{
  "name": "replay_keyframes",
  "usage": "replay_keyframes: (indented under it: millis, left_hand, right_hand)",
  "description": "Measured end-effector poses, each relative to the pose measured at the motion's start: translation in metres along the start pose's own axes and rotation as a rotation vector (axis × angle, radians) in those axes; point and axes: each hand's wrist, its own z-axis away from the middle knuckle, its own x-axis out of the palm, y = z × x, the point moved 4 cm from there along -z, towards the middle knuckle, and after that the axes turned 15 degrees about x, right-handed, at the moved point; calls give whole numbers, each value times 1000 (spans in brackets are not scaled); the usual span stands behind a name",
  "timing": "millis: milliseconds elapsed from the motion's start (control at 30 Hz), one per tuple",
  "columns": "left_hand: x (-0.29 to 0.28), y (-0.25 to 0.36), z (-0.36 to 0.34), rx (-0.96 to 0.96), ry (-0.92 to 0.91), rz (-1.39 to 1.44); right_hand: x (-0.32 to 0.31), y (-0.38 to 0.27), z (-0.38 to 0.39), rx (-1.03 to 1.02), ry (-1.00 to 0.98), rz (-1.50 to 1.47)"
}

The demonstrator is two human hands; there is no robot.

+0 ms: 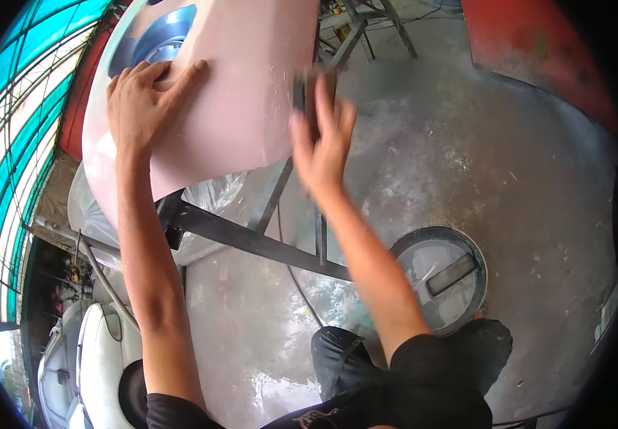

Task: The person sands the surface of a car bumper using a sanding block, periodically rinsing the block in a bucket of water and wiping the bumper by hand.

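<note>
A pale pink car body panel (241, 86) with a smooth, matte surface fills the upper middle. My left hand (141, 104) lies on it with thumb and fingers apart, fingertips by the rim of a blue round recess (162, 50). My right hand (327, 143), smeared by motion, is at the panel's right edge. It grips a dark sanding block (300, 93), held against that edge with the fingers stretched along it. Pale scuff marks run along the panel beside the block.
A dark metal stand (252, 243) bears the panel. Below my right forearm, a black-rimmed bucket (482, 286) holds cloudy liquid and a grey rectangular block (452, 275). A red panel (537, 50) stands at the upper right. A white car (105, 357) is at lower left.
</note>
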Motion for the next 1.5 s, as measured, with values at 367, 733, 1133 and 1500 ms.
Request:
replay_keyframes:
  millis: [367, 733, 1133, 1500]
  left_hand:
    - [2, 2, 0, 37, 48, -23]
    - [1, 0, -3, 28, 53, -20]
    - [10, -7, 0, 56, 61, -14]
    - [-1, -7, -1, -32, 19, -22]
  right_hand:
    - [1, -2, -9, -20, 58, -39]
    - [6, 1, 15, -52, 81, -71]
    - [7, 0, 0, -135, 113, -42]
    - [-19, 69, 154, 87, -56, -26]
